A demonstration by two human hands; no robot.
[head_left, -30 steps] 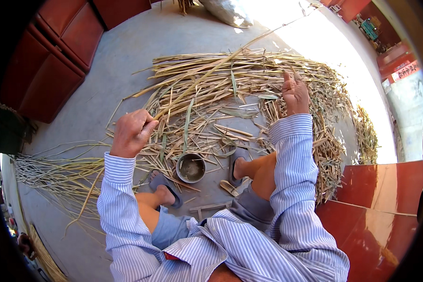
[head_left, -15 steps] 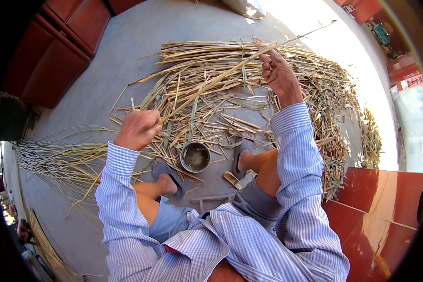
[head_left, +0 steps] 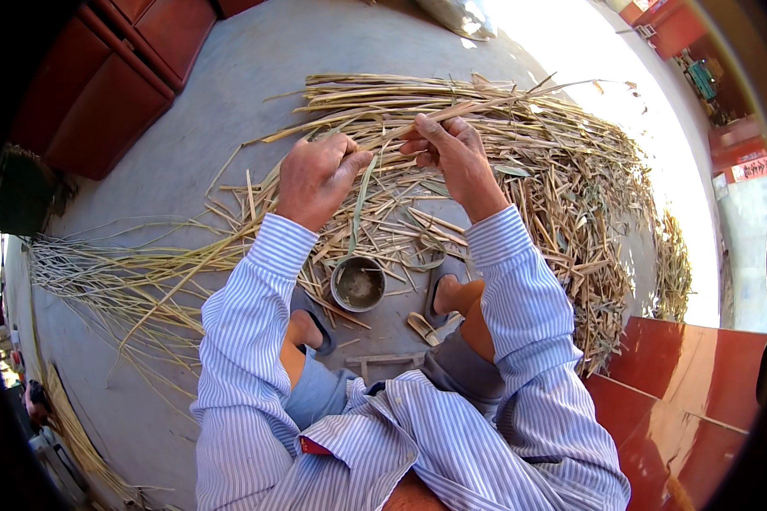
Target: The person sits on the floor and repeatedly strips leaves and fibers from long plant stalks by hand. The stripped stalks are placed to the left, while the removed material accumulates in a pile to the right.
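Two hands, one stalk: left hand point(head_left: 317, 181) has thumb and fingers pinched on the stalk point(head_left: 453, 111) at its near end, right hand point(head_left: 453, 162) clamps it just beyond, thumb on top. Stalk hangs above the pile point(head_left: 511, 128), far end running out to the right. One big pile, pieces too many to count, curving from mid-floor toward the floor's right side; one bundle of thin stalks point(head_left: 115, 285) toward the left edge. One round bowl point(head_left: 358, 284) between two sandals point(head_left: 448, 271), near side of the pile. Bare grey floor point(head_left: 239, 77) shows between pile and dark red furniture point(head_left: 115, 106) at the far-left edge; right elbow side is tighter, pile tail near the glossy red panels point(head_left: 690, 358).
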